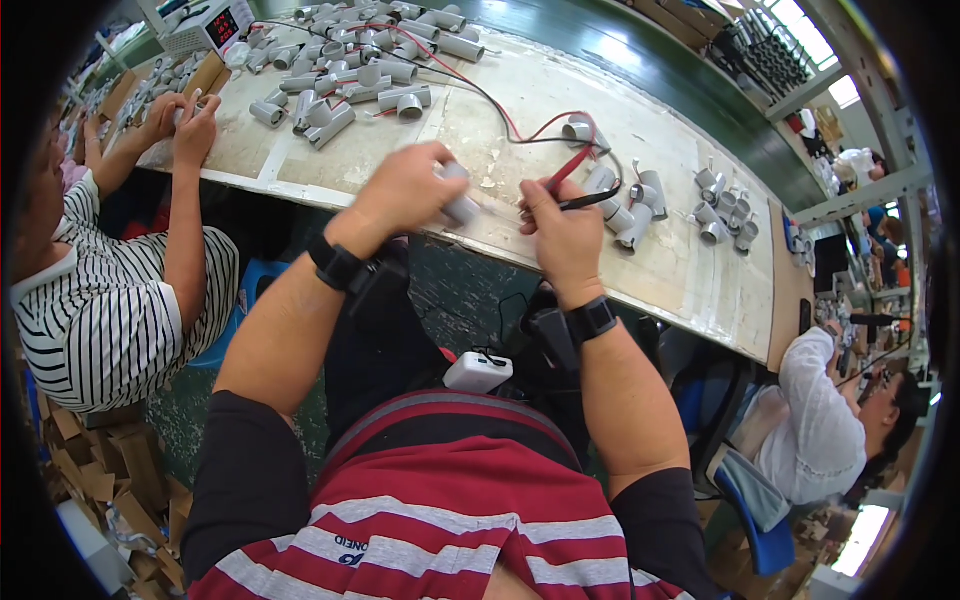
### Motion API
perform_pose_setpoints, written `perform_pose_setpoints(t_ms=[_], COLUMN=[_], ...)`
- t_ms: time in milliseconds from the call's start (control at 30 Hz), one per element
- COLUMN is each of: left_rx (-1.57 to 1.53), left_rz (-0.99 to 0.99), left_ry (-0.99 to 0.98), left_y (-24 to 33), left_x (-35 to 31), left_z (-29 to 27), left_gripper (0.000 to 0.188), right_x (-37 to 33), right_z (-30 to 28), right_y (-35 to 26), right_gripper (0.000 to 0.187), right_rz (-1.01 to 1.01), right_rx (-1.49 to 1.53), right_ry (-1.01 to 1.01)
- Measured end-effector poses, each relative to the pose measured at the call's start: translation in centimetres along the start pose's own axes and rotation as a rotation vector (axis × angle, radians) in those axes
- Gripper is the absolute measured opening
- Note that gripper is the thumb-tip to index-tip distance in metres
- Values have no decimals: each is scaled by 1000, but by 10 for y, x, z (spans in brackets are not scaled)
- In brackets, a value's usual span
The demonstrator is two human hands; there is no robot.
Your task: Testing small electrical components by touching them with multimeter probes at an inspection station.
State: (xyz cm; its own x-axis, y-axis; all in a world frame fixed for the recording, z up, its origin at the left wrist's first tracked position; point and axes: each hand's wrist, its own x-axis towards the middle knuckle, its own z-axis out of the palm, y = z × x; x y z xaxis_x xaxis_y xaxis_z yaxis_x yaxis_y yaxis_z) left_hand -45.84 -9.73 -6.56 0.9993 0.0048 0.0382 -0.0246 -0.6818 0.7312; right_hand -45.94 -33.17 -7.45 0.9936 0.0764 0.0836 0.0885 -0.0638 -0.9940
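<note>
From the head camera, the left hand [405, 190] is closed around a short grey cylindrical component [460, 205] held above the near edge of the pale worktable [560, 110]. Its long axis runs up-left to down-right, the lower end toward the right hand [565, 235]. That hand pinches a red probe [565, 172] and a black probe [590, 200] together. The part looks light, rigid and smooth, likely best gripped around its barrel. More grey cylinders [630, 210] lie just beyond.

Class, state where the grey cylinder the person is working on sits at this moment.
In the head view, the grey cylinder is gripped in the left hand, above the worktable's near edge, just left of the right hand holding the red and black probes.
</note>
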Motion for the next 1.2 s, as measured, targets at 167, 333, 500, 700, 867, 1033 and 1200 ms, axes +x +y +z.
perform_pose_setpoints(t_ms=[167,333,500,700,867,1033,1200], left_rx=[187,526,320,17,47,94,-45], left_rz=[-47,226,627,524,630,271,226], left_ry=[145,350,237,-125,-281,-334,-265], left_y=[-22,-15,31,95,93,82,60], left_x=[23,32,32,69,85,51,15], left_z=[-39,-43,23,120,116,75,44], left_gripper=[39,26,29,46,58,69,68], right_x=[28,52,54,37,25,20,15], right_z=[-44,-86,-84,-75,-82,-82,-65], right_y=[-50,-99,-116,-108,-100,-86,-55], right_gripper=[21,22,22,24,24,23,22], right_rz=[-45,-152,-195,-212,-193,-78,-26], right_rx=[-58,-195,-248,-265,-228,-131,-18], right_ry=[21,62,41,19,24,40,25])
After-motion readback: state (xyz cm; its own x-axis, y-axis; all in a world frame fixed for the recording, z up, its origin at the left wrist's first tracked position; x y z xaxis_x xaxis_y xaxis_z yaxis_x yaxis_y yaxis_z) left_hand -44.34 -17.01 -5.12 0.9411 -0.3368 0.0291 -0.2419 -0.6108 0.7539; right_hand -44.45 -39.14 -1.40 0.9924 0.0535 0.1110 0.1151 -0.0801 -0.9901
